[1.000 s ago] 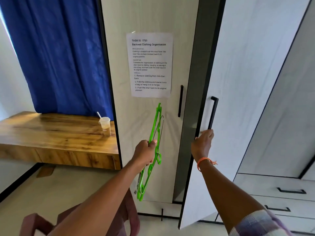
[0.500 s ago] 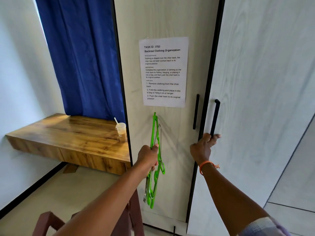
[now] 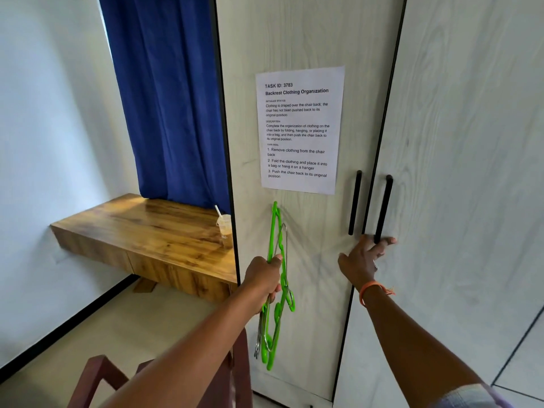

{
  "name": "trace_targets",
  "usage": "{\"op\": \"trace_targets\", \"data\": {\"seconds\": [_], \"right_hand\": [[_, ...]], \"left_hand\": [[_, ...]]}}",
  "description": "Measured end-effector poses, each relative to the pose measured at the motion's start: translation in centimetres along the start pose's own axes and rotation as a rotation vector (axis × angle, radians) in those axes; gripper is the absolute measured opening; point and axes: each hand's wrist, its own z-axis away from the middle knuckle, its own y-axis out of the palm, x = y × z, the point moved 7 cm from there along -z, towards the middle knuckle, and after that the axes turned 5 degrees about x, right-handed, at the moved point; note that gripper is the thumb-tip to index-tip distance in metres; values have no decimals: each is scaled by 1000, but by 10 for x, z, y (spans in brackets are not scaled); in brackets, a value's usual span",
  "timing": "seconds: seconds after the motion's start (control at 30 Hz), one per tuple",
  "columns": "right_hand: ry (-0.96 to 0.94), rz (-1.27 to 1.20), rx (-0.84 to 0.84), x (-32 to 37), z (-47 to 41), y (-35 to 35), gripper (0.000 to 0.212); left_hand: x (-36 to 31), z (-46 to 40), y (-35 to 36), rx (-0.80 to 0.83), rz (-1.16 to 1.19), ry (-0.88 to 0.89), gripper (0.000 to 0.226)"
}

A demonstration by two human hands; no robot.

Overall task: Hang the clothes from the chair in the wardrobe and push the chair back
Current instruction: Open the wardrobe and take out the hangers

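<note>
Nearest the camera, the dark red chair (image 3: 97, 375) shows only part of its frame at the bottom edge, just below the left forearm; no clothes are visible on it or anywhere else in view, so where the garments lie cannot be told. Beyond it, the left hand (image 3: 263, 279) is curled round a bunch of hangers (image 3: 278, 290), green plastic ones with thin metal ones among them, held upright and close to the left wardrobe door (image 3: 297, 39); the right hand (image 3: 363, 259) reaches to the bottom of the black handle (image 3: 383, 209) on the right wardrobe door (image 3: 471, 142), fingers loosely spread about the bar, thumb apart, not a firm grip. The two doors look shut, their edges meeting between the twin handles; a printed task sheet (image 3: 300, 129) is stuck on the left door. Further left, a wooden surface (image 3: 141, 228) carries a plastic cup (image 3: 225, 225) with a straw, and a blue curtain (image 3: 167, 98) hangs behind it.

The risks, as I judge them: the loose bundle could slip or tangle when one hanger is pulled free; its tips could scrape the door; stepping back blind could knock the chair.
</note>
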Motion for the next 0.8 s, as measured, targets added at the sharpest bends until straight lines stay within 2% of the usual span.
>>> {"op": "trace_targets", "data": {"seconds": [0.13, 0.23, 0.37, 0.5, 0.63, 0.7, 0.73, 0.77, 0.8], "right_hand": [[2, 11, 40, -6, -5, 4, 81], [-24, 22, 4, -14, -4, 6, 74], [-5, -33, -112, -13, 10, 6, 66], [-82, -194, -395, 13, 19, -31, 64], [37, -321, -469, 36, 20, -61, 68], [24, -363, -423, 53, 34, -56, 62], [11, -391, -344, 59, 40, -39, 57], [26, -436, -217, 64, 49, -17, 56], [79, -512, -56, 66, 59, 12, 66]], "left_hand": [[2, 7, -1, 13, -9, -4, 40], [8, 17, -3, 6, -4, -14, 40], [17, 31, -10, 4, -2, -34, 37], [27, 41, -20, -2, -62, -35, 37], [31, 50, -26, 17, -56, -10, 38], [29, 57, -28, 21, -14, 26, 39], [27, 61, -30, 16, 12, 46, 38], [26, 64, -32, 11, 25, 64, 38], [25, 68, -37, 4, 34, 76, 38]]}}
